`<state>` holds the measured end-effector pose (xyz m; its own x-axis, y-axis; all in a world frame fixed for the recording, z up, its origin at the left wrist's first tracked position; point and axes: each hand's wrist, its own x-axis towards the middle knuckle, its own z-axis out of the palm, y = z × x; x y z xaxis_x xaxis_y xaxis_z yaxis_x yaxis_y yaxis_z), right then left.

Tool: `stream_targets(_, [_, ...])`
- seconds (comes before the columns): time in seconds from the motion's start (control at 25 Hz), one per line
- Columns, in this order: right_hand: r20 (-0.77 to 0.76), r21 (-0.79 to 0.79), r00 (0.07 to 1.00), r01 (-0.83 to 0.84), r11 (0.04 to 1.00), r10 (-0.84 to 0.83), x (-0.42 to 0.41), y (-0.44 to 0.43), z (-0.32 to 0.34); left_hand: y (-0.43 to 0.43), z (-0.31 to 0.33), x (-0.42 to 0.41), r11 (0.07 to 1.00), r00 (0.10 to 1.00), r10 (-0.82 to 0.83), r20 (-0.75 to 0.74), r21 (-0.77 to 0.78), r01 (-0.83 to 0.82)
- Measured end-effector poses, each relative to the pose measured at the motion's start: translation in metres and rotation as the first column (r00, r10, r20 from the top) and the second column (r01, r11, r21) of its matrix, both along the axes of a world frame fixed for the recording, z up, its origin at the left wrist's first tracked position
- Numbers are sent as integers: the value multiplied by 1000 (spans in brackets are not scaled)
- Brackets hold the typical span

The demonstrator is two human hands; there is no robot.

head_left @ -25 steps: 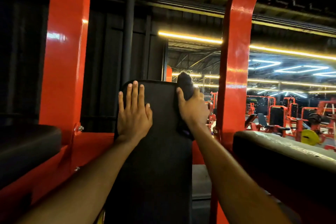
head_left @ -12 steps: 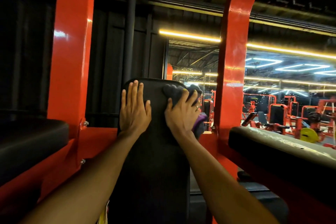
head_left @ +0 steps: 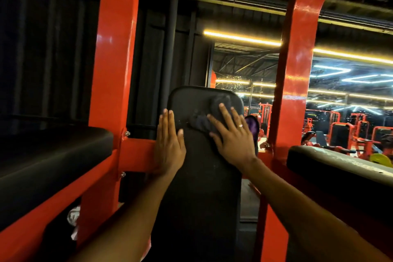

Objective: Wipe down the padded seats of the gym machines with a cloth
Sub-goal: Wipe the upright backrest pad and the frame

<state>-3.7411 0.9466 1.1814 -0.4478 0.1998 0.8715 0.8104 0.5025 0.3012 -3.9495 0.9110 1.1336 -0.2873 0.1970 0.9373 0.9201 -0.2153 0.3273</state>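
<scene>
A long black padded seat (head_left: 204, 187) runs up the middle of the view between two red uprights. A dark bunched cloth (head_left: 209, 114) lies on the pad's upper right part. My right hand (head_left: 231, 136) presses flat on the cloth with fingers spread and straight; a ring shows on one finger. A purple bit of the cloth (head_left: 252, 126) hangs past the pad's right edge. My left hand (head_left: 170, 144) lies flat on the pad's left edge, fingers straight and together.
Red frame posts stand at left (head_left: 114, 70) and right (head_left: 295, 83). Black arm pads flank the seat, one at left (head_left: 53, 166) and one at right (head_left: 340, 168). A mirror (head_left: 350, 102) behind shows more red machines.
My right hand has slid the cloth from the pad's top right corner inward and down onto its face. My left hand has slipped lower and toward the pad's left edge.
</scene>
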Motion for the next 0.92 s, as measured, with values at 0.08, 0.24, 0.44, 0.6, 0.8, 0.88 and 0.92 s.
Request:
stream_targets(0.08, [-163,-109,987,-9,994,-9,-24,-4,24,-2,0,-1,1000,999,-28,22,2,28])
stream_targets(0.24, [-294,-154,956,-46,987,-1,-81,-18,33,0,-1,-3,997,997,-79,17,6,79])
stream_targets(0.44, [-31,-8,996,-80,997,80,-58,-20,-19,0,-5,-6,991,991,-134,26,10,134])
stream_targets(0.6, [111,86,993,-45,995,35,-11,-7,-42,-3,-11,-11,985,986,-168,-8,29,168])
stream_targets(0.8, [-172,-150,984,16,989,-42,-40,-10,38,-3,-12,-8,985,986,-168,1,36,168])
stream_targets(0.88, [-201,-172,979,-6,985,-29,-71,-17,54,-2,-13,-10,985,987,-162,-19,57,162])
stream_targets(0.92, [-187,-155,982,-17,988,-13,-81,-20,52,-2,-13,-11,985,987,-156,-21,67,157])
